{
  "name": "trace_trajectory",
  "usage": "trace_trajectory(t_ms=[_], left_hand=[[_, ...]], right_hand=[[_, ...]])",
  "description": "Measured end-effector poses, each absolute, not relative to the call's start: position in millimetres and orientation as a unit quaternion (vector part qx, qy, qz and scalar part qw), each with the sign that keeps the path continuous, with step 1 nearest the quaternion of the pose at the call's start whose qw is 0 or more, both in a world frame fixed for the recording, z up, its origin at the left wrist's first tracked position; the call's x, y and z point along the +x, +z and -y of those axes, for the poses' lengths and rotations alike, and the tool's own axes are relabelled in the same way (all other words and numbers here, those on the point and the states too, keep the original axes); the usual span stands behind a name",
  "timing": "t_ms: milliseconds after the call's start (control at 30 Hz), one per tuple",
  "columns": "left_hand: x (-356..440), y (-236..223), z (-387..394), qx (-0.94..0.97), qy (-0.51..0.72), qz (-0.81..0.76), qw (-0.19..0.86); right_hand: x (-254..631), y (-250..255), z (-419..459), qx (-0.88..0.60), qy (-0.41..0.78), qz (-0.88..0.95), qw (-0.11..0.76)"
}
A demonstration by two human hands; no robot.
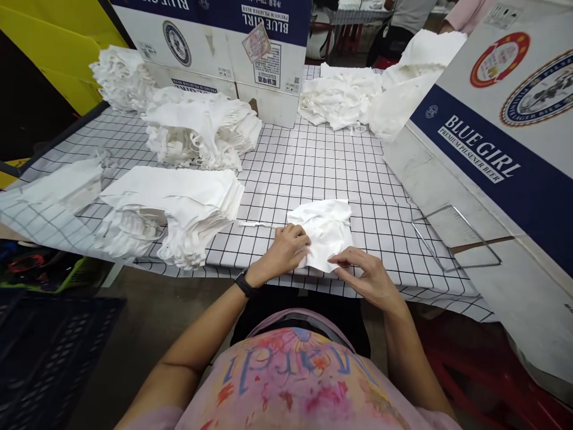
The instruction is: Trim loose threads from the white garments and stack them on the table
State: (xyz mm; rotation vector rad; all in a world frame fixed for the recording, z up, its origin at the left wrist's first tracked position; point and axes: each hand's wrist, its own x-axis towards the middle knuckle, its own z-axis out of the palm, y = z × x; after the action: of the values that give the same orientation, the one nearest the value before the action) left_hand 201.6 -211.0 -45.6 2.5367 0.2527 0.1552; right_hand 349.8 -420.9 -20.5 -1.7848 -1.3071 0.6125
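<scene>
A small white cloth piece (323, 233) lies creased on the checked table cover, near its front edge. My left hand (290, 243), a dark watch on its wrist, curls its fingers closed over the cloth's left edge. At the lower right corner, my right hand (364, 272) pinches the cloth between thumb and fingers. A thin white strip (256, 224) reaches left from beside my left hand; whether it joins the cloth is hidden. Left of my hands sits a thick stack of white cloth pieces (179, 194), with narrow straps bunched at its front.
More white cloth piles (201, 122) stand behind and left. At the back right lies another white heap (342, 98). A printed carton (215, 54) borders the far side, and a tilted carton (487, 161) the right. A bent wire frame (456, 239) rests against the right carton.
</scene>
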Motion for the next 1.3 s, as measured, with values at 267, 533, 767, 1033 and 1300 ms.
trace_trajectory(t_ms=[267,533,767,1033,1300], left_hand=[[192.8,-41.0,202.5,0.928,0.121,-0.128,0.327],[172.0,-20.8,169.5,0.95,0.162,-0.165,0.209],[162.3,-33.6,165.6,0.947,0.092,-0.24,0.193],[177.0,-30.9,176.0,0.931,0.089,-0.317,0.155],[202.5,-27.1,191.8,0.929,0.122,-0.269,0.223]], right_hand=[[384.2,-41.6,392.9,-0.787,0.112,0.457,0.399],[404.9,-51.5,369.6,-0.841,0.088,0.353,0.4],[404.3,-61.5,403.7,-0.724,0.188,0.073,0.659],[418.0,-60.4,421.2,-0.722,0.039,0.049,0.689],[392.6,-54.3,384.4,-0.851,-0.028,0.329,0.408]])
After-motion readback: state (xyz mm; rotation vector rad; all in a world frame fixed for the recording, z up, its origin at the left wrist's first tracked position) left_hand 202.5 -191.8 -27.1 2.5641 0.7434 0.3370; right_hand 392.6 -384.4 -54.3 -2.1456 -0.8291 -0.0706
